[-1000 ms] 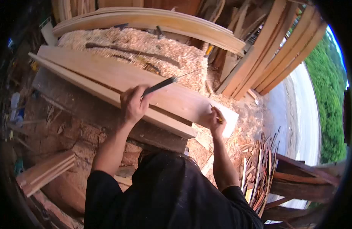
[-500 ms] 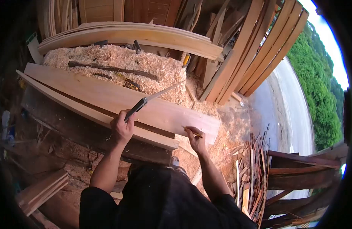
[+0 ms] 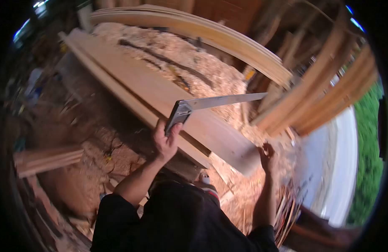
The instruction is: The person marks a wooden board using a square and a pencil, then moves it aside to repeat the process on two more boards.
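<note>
My left hand [image 3: 166,140] grips the dark handle of a try square [image 3: 227,101], whose metal blade points right above a wide plank [image 3: 202,122]. Beside the plank's right end is my right hand [image 3: 267,157], its fingers curled together; what they hold, if anything, is blurred. The wide plank lies slantwise with a narrower board [image 3: 118,92] along its near side and a dark gap between them.
Wood shavings [image 3: 160,46] are heaped behind the plank, with a dark stick [image 3: 168,61] on them. Stacked boards [image 3: 202,25] lie farther back. Upright planks [image 3: 315,84] lean at the right. Short boards [image 3: 51,159] sit at the left.
The view has turned and shifted. My right hand has moved off the plank's surface to beyond its right end. My left hand has raised the square, and its blade now points more level.
</note>
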`<state>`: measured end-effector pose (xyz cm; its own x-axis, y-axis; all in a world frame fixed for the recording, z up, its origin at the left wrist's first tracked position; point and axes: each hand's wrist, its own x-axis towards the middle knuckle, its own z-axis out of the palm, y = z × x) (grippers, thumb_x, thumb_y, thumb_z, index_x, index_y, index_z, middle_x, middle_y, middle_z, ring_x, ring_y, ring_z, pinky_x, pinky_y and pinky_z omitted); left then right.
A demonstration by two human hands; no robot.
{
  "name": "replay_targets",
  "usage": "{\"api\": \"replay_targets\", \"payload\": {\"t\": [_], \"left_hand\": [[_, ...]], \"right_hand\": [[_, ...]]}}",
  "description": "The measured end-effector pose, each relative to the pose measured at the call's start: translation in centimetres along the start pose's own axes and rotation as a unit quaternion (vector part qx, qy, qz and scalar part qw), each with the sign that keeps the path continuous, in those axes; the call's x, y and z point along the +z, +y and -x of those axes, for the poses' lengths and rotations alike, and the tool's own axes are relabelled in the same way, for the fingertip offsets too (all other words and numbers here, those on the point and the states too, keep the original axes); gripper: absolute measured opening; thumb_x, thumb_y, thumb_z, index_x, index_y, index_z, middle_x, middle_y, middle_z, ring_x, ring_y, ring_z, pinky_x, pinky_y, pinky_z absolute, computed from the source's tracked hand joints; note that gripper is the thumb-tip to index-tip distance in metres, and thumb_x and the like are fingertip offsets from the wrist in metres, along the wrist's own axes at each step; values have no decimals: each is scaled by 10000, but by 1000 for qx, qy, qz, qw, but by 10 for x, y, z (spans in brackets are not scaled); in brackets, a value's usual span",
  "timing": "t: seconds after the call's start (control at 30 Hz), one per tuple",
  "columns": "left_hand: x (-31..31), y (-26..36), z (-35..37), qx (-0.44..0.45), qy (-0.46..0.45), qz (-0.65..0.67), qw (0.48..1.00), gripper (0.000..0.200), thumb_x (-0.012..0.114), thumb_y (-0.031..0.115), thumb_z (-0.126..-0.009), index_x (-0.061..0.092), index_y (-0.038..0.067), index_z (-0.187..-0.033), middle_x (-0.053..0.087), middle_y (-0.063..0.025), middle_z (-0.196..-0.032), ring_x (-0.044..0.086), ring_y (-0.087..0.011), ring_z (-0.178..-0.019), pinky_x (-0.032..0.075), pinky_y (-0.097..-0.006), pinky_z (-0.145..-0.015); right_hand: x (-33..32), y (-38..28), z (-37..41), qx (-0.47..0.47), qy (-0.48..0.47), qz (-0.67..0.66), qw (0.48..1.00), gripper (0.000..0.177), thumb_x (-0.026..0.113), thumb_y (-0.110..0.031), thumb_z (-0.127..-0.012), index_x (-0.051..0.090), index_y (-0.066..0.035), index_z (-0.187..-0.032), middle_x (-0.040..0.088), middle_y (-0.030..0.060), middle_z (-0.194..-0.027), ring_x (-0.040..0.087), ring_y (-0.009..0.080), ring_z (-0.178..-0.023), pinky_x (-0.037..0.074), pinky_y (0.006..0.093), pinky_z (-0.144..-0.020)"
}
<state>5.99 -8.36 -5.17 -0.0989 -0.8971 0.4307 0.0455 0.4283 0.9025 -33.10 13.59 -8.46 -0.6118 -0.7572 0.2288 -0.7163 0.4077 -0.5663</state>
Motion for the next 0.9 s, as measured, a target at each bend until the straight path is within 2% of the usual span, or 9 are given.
{"api": "replay_targets", "payload": {"t": [0.07,0.1,0.17,0.27,0.37,0.47,0.67,0.77,0.9], "left_hand": [[4,26,13,-13,46,35,998,181,593,190,-1040,526,22,-1053,715,-87,-928,673,-128,-785,533,-264,-715],[9,42,22,-6,94,38,995,190,581,185,-1044,523,12,-1095,709,-94,-948,667,-130,-797,539,-270,-720],[8,60,51,-37,160,27,986,215,565,175,-1048,513,2,-1164,698,-106,-983,670,-148,-817,559,-292,-740],[12,90,97,-32,282,14,959,242,551,164,-1047,498,5,-1221,681,-114,-1011,668,-178,-841,590,-341,-762],[8,118,141,-16,366,-27,930,255,562,168,-1043,509,12,-1237,673,-89,-997,658,-157,-845,565,-308,-752],[1,145,184,-61,387,-96,915,147,602,137,-1023,603,5,-1088,656,-47,-951,612,-114,-836,511,-274,-746],[3,137,220,-89,328,-111,934,87,621,87,-999,583,21,-1040,622,-24,-917,577,-91,-813,470,-243,-720],[15,140,210,-112,313,-139,933,143,665,82,-970,563,35,-1058,609,-33,-921,580,-108,-804,475,-252,-708],[50,139,177,-165,296,-303,891,432,793,242,-886,533,19,-1148,611,-94,-924,607,-197,-813,504,-330,-727]], "right_hand": [[5,17,-29,0,-189,-43,981,312,839,-233,-835,710,-43,-1047,602,29,-747,546,99,-715,496,300,-669],[4,29,-48,-31,-309,36,950,362,851,-226,-818,726,-68,-1119,726,62,-941,645,141,-825,528,346,-710],[3,30,-65,72,-447,-130,882,371,848,-237,-815,725,-36,-1102,734,79,-1002,664,153,-857,535,341,-762],[18,74,-69,138,-466,-424,764,448,825,-183,-806,678,66,-1148,744,103,-1023,704,189,-948,550,354,-878],[30,62,-83,53,-565,-317,760,465,819,-201,-818,671,66,-1169,731,124,-1094,696,188,-989,552,348,-867],[17,51,-72,19,-558,-369,743,448,823,-217,-830,676,62,-1148,735,101,-1026,698,173,-900,562,330,-812],[-43,-29,-31,-36,-430,-238,870,318,802,-194,-808,709,57,-980,725,117,-836,670,153,-761,537,342,-690],[-48,-20,-26,-173,-312,-74,931,241,754,-172,-834,696,38,-936,689,163,-753,660,156,-700,513,360,-632],[-80,-36,1,-184,-256,-2,949,289,799,-229,-752,634,-37,-892,667,219,-724,690,434,-711,546,476,-624]]}}
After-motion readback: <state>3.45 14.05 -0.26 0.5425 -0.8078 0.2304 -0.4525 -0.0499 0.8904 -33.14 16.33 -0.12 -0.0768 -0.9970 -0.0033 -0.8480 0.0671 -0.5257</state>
